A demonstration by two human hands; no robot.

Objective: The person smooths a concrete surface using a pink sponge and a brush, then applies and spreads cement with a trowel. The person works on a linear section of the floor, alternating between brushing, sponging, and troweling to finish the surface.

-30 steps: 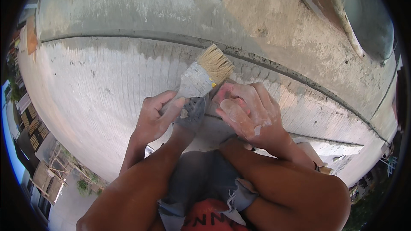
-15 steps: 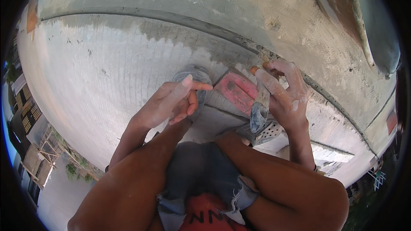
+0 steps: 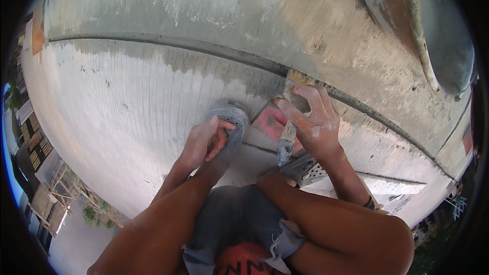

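Concrete surface (image 3: pixel 137 86) is matt throughout, finely ridged and chalky on the near part, rougher and blotchy on the far part. Brush (image 3: pixel 289 133) shows coarse bristles and a matt, dust-caked handle; pink-faced block (image 3: pixel 269 122) is matt and scuffed, material not determinable. The 2 clogs (image 3: pixel 224 111) appear plastic, perforated and dusty; shorts (image 3: pixel 234 209) are frayed denim.

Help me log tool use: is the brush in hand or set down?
In hand: the right hand grips the brush, bristles and handle showing beyond it.
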